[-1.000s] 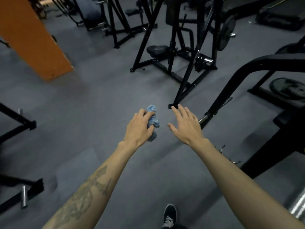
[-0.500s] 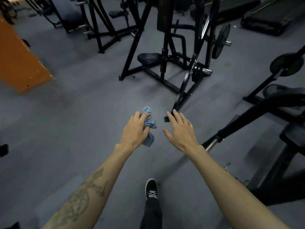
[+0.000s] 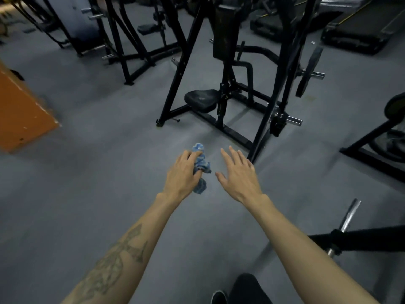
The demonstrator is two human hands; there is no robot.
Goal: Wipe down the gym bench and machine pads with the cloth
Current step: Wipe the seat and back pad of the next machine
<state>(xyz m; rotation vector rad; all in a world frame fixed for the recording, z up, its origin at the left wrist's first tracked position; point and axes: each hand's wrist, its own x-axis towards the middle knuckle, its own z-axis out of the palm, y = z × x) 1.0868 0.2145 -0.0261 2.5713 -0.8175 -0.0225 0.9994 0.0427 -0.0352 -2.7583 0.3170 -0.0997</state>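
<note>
A crumpled blue cloth (image 3: 200, 166) is held in the left hand (image 3: 183, 175), with the fingers and thumb curled round its middle so that one bunched end sticks out past the fingertips and the other hangs below the palm. The right hand (image 3: 237, 176) is held just beside it, apart from the cloth, its grip empty and its fingers straight and slightly spread, palm turned down. Both forearms are stretched forward above the grey gym floor (image 3: 87, 163) (the left one bears a tattoo). Beyond the hands a black steel machine (image 3: 221, 102) is seen, with a black padded seat (image 3: 201, 99) low in its frame and an upright back pad (image 3: 225, 29) above it. A weight plate (image 3: 308, 71) is mounted on a peg at the machine's right side. An orange block (image 3: 19, 115) is seen at the left edge, and a dark shoe (image 3: 219, 298) at the bottom edge.
</note>
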